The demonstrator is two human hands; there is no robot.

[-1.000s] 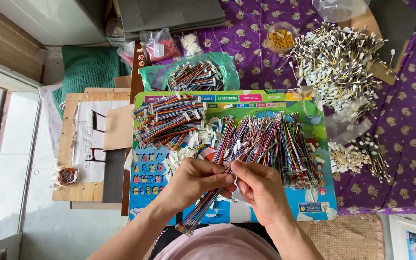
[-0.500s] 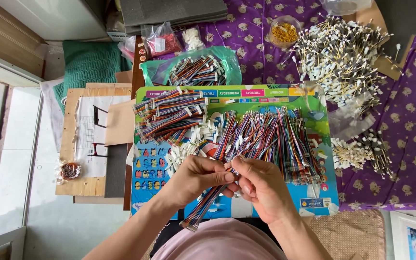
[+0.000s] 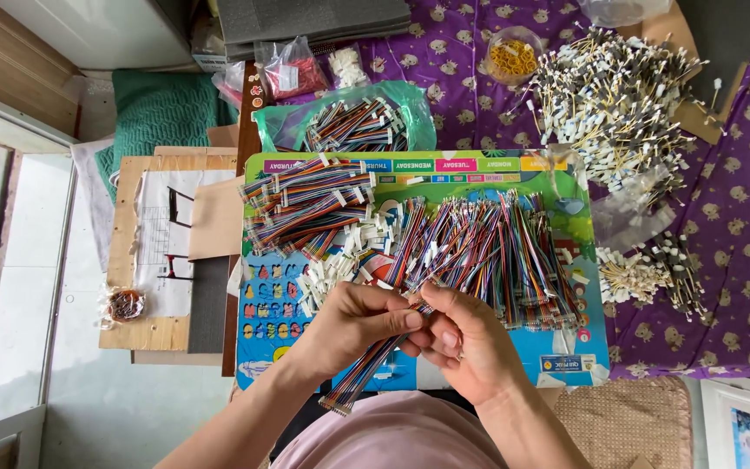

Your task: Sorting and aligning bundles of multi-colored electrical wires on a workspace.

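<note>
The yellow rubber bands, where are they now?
In the head view, the yellow rubber bands sit top centre on the purple cloth, just left of the white-tipped wire pile.

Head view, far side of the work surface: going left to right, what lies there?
Green knitted cloth → red-filled clear bag → green bag of multicoloured wire bundles → small tub of yellow rings → heap of white-tipped wires.

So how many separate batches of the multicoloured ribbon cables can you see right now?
4: one bundle held in both hands, a bundled stack on the board's left, a loose spread on its right, and more in the green bag behind. Others may be hidden underneath.
</note>
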